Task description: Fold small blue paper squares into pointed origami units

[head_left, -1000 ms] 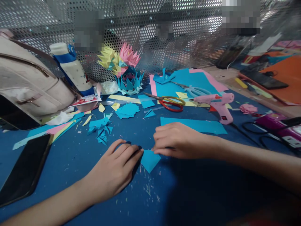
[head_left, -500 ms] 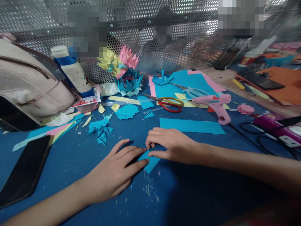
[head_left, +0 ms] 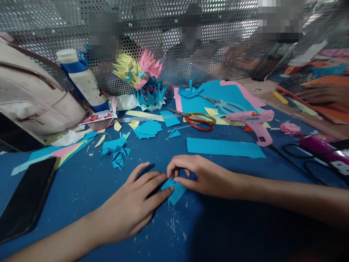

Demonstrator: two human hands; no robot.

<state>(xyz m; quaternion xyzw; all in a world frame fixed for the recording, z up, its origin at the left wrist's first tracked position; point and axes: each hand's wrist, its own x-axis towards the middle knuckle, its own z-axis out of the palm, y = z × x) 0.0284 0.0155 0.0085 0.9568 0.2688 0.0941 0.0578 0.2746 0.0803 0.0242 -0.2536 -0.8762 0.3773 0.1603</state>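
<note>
A small piece of blue paper lies on the blue table under my fingers, partly covered by them. My left hand is palm down with fingers spread, its fingertips resting on the paper's left side. Curled over the paper's upper edge, my right hand has thumb and bent fingers closed at it. Beyond my hands lies a long blue paper strip. Folded blue paper pieces are left of it, and a stack of blue paper pieces sits farther back.
Scissors with red and yellow handles, light-blue-handled scissors and a pink glue gun lie behind. Folded paper flowers stand near the perforated metal panel. A phone lies left. Another person's hand rests at far right.
My right hand's knuckles have risen and its fingers curl more at the paper's upper edge. Another person's hand now shows at far right, where a dark phone lay. The view shifted slightly.
</note>
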